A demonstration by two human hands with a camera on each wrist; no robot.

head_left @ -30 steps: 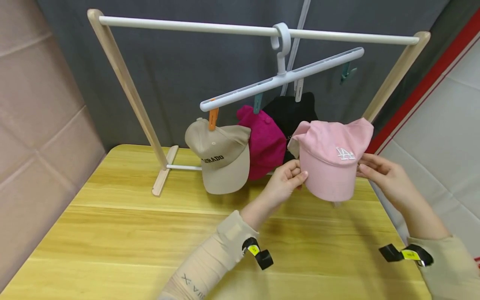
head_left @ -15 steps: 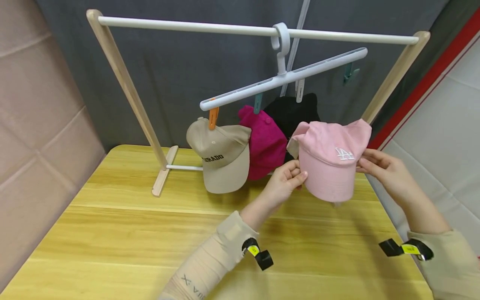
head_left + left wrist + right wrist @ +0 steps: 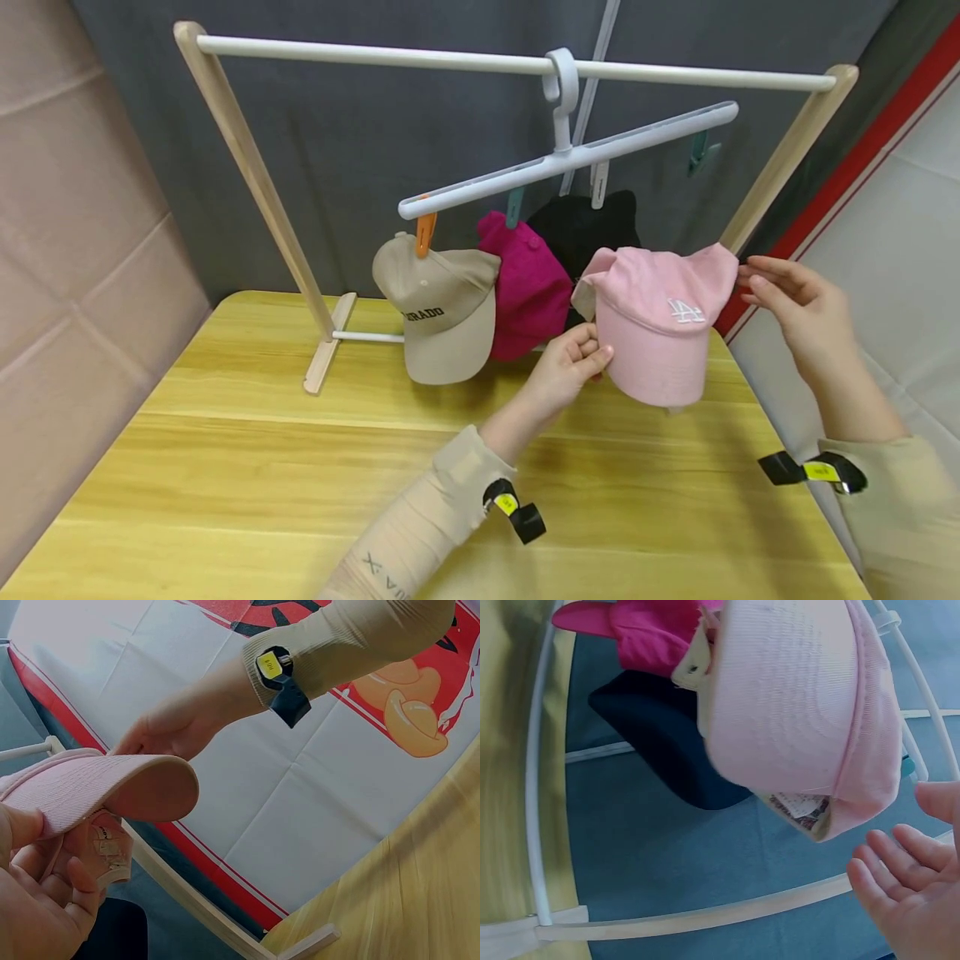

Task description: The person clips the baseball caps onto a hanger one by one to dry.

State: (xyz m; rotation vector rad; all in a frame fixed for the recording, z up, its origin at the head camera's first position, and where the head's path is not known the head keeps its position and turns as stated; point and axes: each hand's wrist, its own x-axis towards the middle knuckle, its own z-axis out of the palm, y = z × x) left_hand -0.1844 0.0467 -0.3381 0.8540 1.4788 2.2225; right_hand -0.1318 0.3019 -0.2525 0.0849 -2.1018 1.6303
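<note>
The pink cap (image 3: 652, 333) with white letters is held by my left hand (image 3: 562, 367), thumb and fingers pinching the left edge of its brim. Beside the cap's upper right edge is my right hand (image 3: 806, 308); in the right wrist view (image 3: 915, 885) its fingers are loosely extended and apart from the cap. Above hangs a tilted white hanger (image 3: 517, 176). Its right end carries a teal clip (image 3: 697, 154) with nothing in it. An orange clip (image 3: 425, 236) holds a tan cap (image 3: 450, 342), a second teal clip (image 3: 514, 208) a magenta cap (image 3: 528, 292).
A white clip (image 3: 598, 185) holds a black cap (image 3: 592, 221), partly hidden behind the others. The hanger hooks over the white rail (image 3: 375, 56) of a wooden-legged rack, whose right leg (image 3: 787, 160) stands behind the pink cap. The rack stands on a wooden table (image 3: 262, 467).
My right hand has moved up and slightly right, from the lower side of the pink cap to its upper right edge, coming off it. My left hand keeps its pinch on the brim.
</note>
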